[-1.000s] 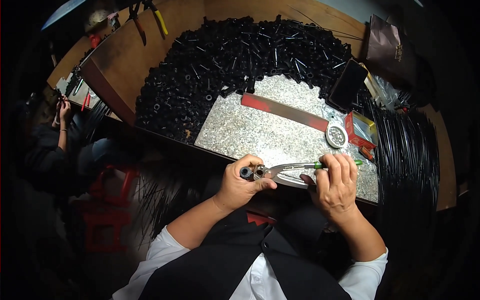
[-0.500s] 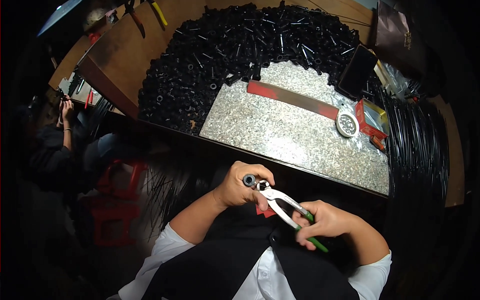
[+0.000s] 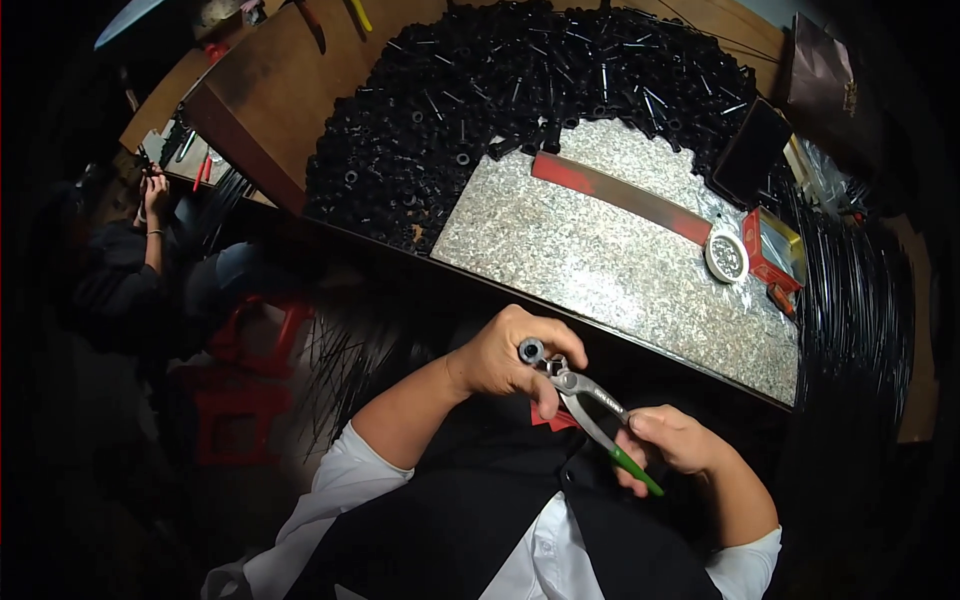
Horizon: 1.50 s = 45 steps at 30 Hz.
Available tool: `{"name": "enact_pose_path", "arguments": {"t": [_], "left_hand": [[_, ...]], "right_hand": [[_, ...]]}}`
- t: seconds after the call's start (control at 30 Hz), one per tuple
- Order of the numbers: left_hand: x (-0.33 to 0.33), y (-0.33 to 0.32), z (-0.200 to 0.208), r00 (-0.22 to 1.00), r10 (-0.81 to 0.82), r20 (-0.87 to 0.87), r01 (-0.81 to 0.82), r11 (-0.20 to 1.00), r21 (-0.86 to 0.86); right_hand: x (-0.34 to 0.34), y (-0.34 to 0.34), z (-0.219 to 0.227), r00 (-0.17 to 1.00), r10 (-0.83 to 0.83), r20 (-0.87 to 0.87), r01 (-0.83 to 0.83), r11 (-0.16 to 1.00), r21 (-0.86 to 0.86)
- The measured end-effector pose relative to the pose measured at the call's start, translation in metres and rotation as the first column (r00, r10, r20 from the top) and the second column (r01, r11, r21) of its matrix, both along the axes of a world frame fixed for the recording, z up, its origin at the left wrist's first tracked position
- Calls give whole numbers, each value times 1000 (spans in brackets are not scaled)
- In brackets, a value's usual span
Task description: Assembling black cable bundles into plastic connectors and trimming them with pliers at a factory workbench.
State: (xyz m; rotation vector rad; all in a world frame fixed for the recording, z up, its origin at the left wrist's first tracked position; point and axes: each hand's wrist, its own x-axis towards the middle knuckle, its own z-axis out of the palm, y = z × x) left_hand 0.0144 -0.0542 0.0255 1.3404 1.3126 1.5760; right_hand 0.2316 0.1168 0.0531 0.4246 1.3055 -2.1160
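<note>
My left hand [image 3: 492, 357] is closed around a short black tubular part [image 3: 531, 350], its round hollow end facing up past the fingers. My right hand [image 3: 682, 438] grips end-cutting pliers [image 3: 588, 412] with silver jaws and green handles. One green handle shows below the palm; my fingers cover the other. The pliers' head lies beside the part's end, close to my left thumb. Whether the jaws bite on anything there is too small to tell. Both hands are in front of my dark apron, just short of the table edge.
On the granite slab [image 3: 560, 240] lie a red-brown flat bar [image 3: 620, 198], a white round dish [image 3: 726, 256] and a red box [image 3: 775, 250]. A heap of black parts [image 3: 520, 75] rings it. Black rods [image 3: 855, 300] hang at right; red stools [image 3: 260, 340] and another person [image 3: 150, 260] are at left.
The whole view has shifted, so the table and both hands appear farther right. My right hand now covers more of the upper handle. The left hand keeps its hold on the tubular part.
</note>
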Motion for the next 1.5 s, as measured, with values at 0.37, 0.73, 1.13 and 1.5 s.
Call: {"name": "enact_pose_path", "arguments": {"t": [0.37,0.73,1.13,1.5], "left_hand": [[6,5,-4,992,-25,-121,23,1000,-21],[10,7,-10,992,88,-93,-79,992,97],[21,5,-19,980,195,28,-196,980,31],[20,4,-17,960,279,-10,-279,960,-3]], "right_hand": [[-3,-12,13,843,425,-330,297,144,944],[-15,-7,12,864,422,-275,75,431,899],[-16,-10,-18,872,335,-357,309,190,932],[-18,52,10,742,311,-594,668,-259,698]]}}
